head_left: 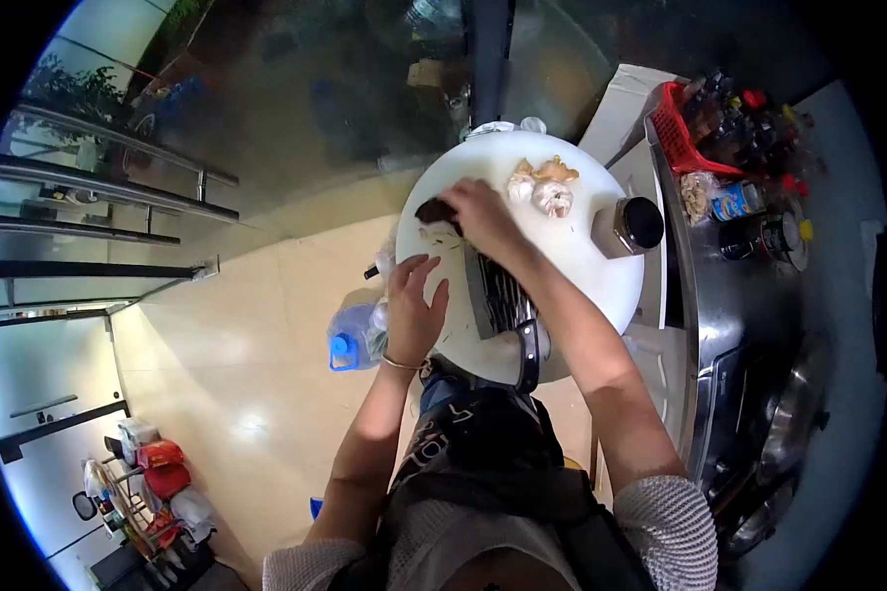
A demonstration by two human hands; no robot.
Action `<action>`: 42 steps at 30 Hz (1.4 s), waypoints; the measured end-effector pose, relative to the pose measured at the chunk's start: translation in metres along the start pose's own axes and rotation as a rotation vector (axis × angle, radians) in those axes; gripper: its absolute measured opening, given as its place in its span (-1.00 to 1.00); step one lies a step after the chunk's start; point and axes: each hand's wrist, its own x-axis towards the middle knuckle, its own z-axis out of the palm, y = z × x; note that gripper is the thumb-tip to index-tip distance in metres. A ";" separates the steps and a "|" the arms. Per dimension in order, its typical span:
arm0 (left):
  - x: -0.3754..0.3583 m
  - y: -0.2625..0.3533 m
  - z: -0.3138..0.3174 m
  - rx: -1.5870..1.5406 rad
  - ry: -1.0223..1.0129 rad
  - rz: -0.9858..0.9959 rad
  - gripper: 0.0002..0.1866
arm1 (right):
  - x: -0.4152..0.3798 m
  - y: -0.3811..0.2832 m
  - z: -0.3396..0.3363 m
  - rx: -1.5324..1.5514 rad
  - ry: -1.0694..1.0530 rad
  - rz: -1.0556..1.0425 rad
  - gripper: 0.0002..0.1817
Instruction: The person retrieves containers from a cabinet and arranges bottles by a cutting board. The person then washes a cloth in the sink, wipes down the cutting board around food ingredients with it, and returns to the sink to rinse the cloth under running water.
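My right hand (485,219) reaches over the far left part of a round white table top (581,295). Its fingers are closed on a small dark object (433,211) whose kind I cannot make out. Pale bits (441,234) lie just below that hand. My left hand (416,313) hovers by the table's left edge, fingers apart and holding nothing. Between my forearms lies a cleaver (498,295), its dark riveted handle (529,355) toward me. Garlic bulbs (552,199) and ginger (554,168) sit beyond my right wrist. A black-lidded jar (621,229) stands to the right.
A counter (680,286) on the right carries a red basket (682,133) of bottles, a blue can (737,201) and a dark jar (779,232). A blue-capped plastic jug (350,340) stands left of the table. Behind are glass panels; a loaded rack (133,502) is at lower left.
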 end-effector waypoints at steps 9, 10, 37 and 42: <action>-0.106 0.050 0.048 0.087 -0.435 0.142 -0.28 | -0.127 -0.062 -0.125 0.446 0.723 0.563 -0.64; -0.112 0.054 0.059 0.144 -0.439 0.182 -0.21 | -0.149 -0.052 -0.119 0.348 0.734 0.586 -0.64; -0.063 0.039 -0.037 -0.786 -0.952 -0.649 -0.57 | -0.304 -0.136 -0.068 1.757 1.239 0.627 -0.66; -0.119 0.092 -0.067 -0.829 -1.346 -0.369 -0.64 | -0.464 -0.252 -0.002 1.391 1.674 0.611 -0.64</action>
